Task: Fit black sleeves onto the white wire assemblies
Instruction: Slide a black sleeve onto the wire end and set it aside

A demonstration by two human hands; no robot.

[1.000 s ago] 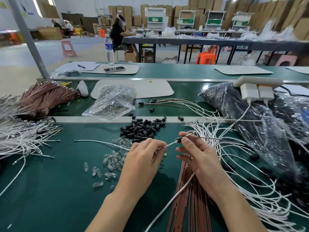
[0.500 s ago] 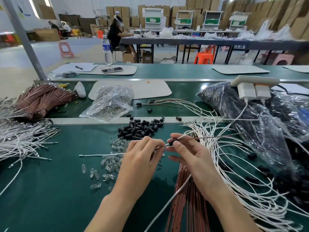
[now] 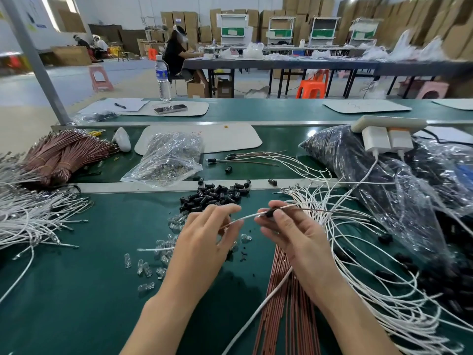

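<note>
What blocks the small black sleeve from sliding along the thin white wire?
Nothing visible: the small black sleeve, held by the right hand, meets only bare thin white wire up to the left hand.

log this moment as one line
left hand: pinches white wire | right hand: pinches black sleeve on wire | sleeve pile: behind hands

The left hand point(image 3: 202, 242) and the right hand point(image 3: 294, 234) are seen bare; the forearms point(image 3: 163, 321) are likewise shown uncovered to the frame's edge.

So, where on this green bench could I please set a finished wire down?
Bare green mat lies near-left, bordered by the white wire bundle, small clear bulbs and left hand. Crowded: black sleeve pile centre, looped white wires right.
</note>
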